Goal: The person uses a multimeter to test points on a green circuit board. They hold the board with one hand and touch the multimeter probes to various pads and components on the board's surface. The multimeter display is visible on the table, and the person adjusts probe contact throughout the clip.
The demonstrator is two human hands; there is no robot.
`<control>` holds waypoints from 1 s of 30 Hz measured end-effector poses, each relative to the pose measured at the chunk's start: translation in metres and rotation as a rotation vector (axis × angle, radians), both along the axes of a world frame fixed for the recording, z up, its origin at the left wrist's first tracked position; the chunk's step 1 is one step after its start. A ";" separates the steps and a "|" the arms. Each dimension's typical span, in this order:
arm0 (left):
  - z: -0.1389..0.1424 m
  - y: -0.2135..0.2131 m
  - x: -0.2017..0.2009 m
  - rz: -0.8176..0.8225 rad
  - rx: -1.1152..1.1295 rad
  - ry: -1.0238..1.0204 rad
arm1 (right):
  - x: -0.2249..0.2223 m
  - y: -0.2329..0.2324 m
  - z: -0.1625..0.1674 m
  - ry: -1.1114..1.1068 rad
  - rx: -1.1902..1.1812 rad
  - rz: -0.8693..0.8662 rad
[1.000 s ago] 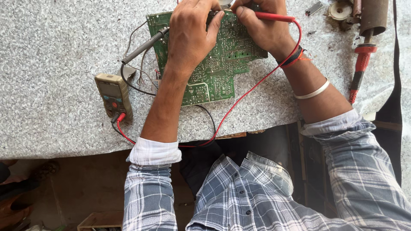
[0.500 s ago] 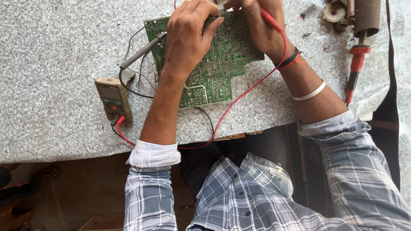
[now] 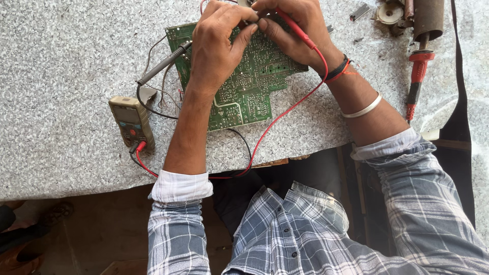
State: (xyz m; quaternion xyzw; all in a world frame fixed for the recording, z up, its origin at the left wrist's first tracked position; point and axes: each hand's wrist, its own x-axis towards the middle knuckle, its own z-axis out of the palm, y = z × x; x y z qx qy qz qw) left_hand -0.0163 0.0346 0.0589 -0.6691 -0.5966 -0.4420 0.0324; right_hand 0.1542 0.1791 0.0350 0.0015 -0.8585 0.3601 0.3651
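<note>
A green circuit board (image 3: 249,89) lies on the speckled grey table (image 3: 66,56). My left hand (image 3: 216,48) rests on the board with curled fingers, and its fingertips meet my right hand at the board's far edge. My right hand (image 3: 298,28) grips a red test probe (image 3: 298,30), whose tip is hidden between the fingers. The probe's red lead (image 3: 282,114) loops down over the table edge to a yellow-grey multimeter (image 3: 131,122) left of my forearm. The black probe (image 3: 163,63) lies loose against the board's left edge.
At the far right lie a red-handled soldering tool (image 3: 417,76), a brown cylinder (image 3: 428,18), a small solder reel (image 3: 389,12) and a loose chip (image 3: 360,11). A black strap (image 3: 461,102) runs down the right side. The table's front edge (image 3: 76,191) is near my body.
My right hand has swung the red probe from lying sideways to a steeper slant. Both hands have drawn together at the board's far edge.
</note>
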 end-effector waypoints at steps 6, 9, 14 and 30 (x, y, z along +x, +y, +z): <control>0.001 -0.002 0.001 -0.002 0.021 0.048 | 0.001 -0.003 0.005 0.006 0.014 0.003; 0.004 -0.004 0.003 0.014 -0.014 -0.021 | 0.001 -0.003 0.006 -0.019 -0.033 0.006; 0.008 -0.005 0.006 0.014 -0.013 -0.017 | 0.000 -0.001 0.007 0.005 0.034 -0.043; 0.005 -0.004 0.006 0.037 -0.028 -0.030 | 0.001 0.000 0.002 -0.035 0.194 -0.146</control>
